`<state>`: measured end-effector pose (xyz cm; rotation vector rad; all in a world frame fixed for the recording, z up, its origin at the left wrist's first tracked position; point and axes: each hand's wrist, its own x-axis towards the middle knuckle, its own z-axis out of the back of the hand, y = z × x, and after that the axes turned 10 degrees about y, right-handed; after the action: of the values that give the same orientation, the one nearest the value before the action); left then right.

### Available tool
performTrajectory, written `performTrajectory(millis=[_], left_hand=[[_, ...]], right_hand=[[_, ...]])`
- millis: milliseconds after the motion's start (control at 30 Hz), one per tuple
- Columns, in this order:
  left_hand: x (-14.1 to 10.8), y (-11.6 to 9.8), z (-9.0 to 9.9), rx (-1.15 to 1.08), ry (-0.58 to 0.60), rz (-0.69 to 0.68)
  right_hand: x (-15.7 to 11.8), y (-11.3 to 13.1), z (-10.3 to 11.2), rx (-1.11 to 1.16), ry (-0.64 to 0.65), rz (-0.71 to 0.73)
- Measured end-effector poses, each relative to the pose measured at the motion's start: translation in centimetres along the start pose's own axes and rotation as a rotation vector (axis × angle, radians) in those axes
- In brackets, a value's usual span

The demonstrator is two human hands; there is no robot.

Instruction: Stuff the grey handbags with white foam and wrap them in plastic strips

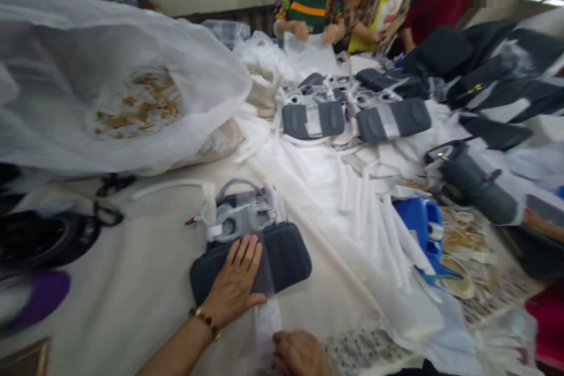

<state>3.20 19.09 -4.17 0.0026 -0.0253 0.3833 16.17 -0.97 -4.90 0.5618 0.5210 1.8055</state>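
Note:
A dark blue-grey handbag lies on the pale cloth, its handle and fittings wrapped in translucent plastic and white foam. My left hand, with a beaded bracelet at the wrist, rests flat on it, fingers stretched out. A translucent plastic strip crosses the bag's middle and runs down toward me. At the near edge of the view, my right hand is closed on the strip's lower end; its fingertips are partly hidden and somewhat blurred.
A large white plastic sack with tan-and-white scraps stands at left. Wrapped bags, white foam strips and a blue container lie farther back and right. A purple-and-white object sits left. Co-workers stand across the table.

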Motion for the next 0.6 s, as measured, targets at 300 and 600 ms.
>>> performTrajectory(millis=[300, 600], left_hand=[[-0.1, -0.3, 0.5, -0.08, 0.216, 0.061], [0.1, -0.2, 0.7, -0.076, 0.238, 0.048]], right_hand=[[0.0, -0.1, 0.0, 0.21, 0.038, -0.024], [1.4, 0.3, 0.2, 0.112, -0.049, -0.039]])
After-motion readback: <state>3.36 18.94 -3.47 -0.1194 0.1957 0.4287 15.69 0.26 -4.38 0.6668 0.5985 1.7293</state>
